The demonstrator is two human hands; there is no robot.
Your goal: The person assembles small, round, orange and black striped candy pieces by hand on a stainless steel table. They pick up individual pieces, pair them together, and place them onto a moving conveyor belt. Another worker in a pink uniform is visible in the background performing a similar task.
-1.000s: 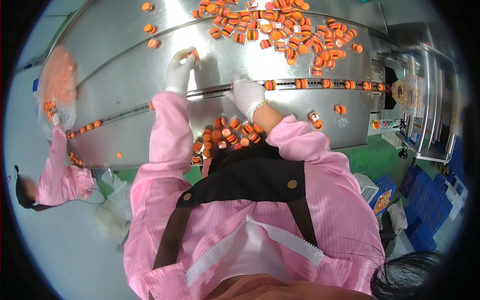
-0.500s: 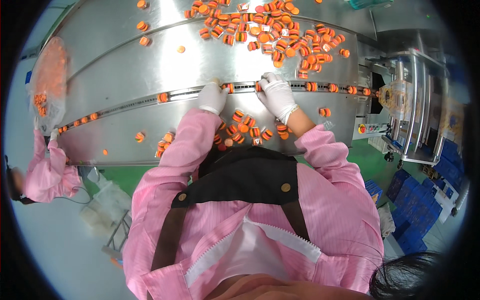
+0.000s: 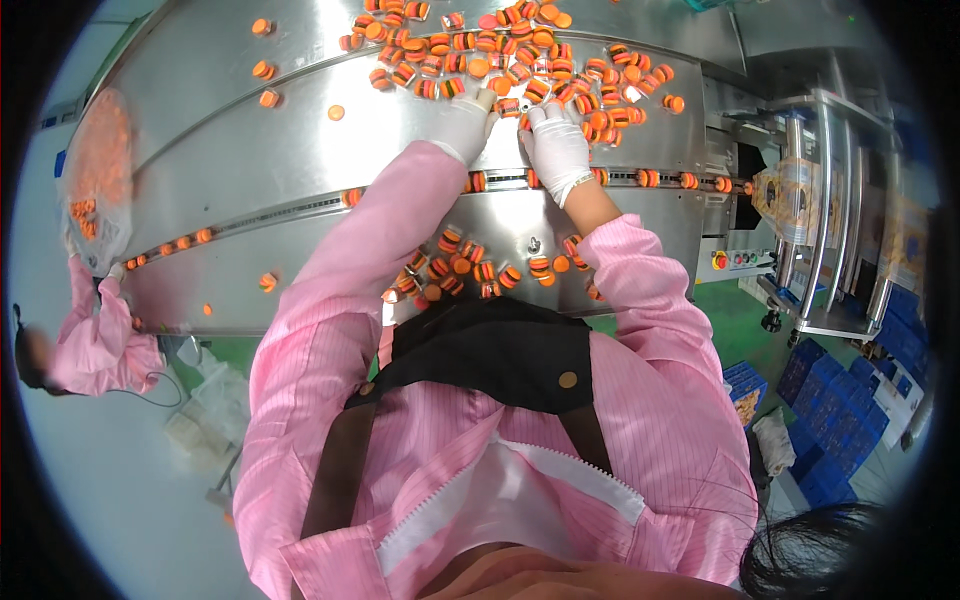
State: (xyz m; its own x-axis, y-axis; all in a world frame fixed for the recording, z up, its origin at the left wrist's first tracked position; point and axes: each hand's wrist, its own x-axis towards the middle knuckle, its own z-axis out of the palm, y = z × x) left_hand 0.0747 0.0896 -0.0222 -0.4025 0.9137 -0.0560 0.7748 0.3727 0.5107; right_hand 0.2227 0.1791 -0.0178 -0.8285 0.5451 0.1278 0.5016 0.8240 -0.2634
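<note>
My left hand (image 3: 462,128), in a white glove, reaches to the near edge of a pile of orange burger-shaped sweets (image 3: 480,67). Its thumb and forefinger are apart, beside a sweet (image 3: 507,107). To its right my right hand (image 3: 558,152), also gloved, stretches over the same edge with fingers spread; an orange sweet shows by its thumb, and the fingers partly hide others. The sweets have dark and red layers, and some look wrapped in clear film. Below both hands runs a narrow conveyor channel (image 3: 512,180) with sweets spaced along it.
More sweets (image 3: 462,265) lie on the steel table (image 3: 300,160) near my apron. At the right stands a machine with metal rollers (image 3: 820,200), past a control panel (image 3: 742,260). Another person (image 3: 105,325) works at the far left by a clear bag (image 3: 100,170). Blue crates (image 3: 825,430) stand lower right.
Both my hands have left the conveyor channel and moved away from me to the edge of the pile. Sweets on the channel have shifted to the right.
</note>
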